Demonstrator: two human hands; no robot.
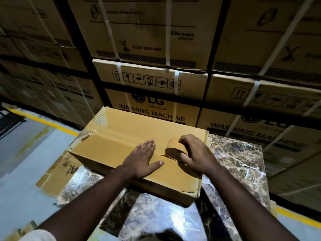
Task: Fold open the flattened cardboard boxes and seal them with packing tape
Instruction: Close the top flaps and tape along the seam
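A brown cardboard box (pixel 121 136) stands erected on a marble-patterned table (pixel 239 162), its top flaps closed. Shiny brown tape runs along the centre seam from the far left toward the middle. My left hand (pixel 142 157) lies flat on the box top, fingers straight, pressing the taped seam. Just to its right, my right hand (pixel 192 153) grips a roll of brown packing tape (pixel 173 148) that stands on the seam near the box's right end.
A flattened cardboard sheet (pixel 55 174) lies under the box's left side and overhangs the table. Stacked washing-machine cartons (pixel 149 40) form a wall right behind the table. Grey floor with a yellow line (pixel 43 120) lies to the left.
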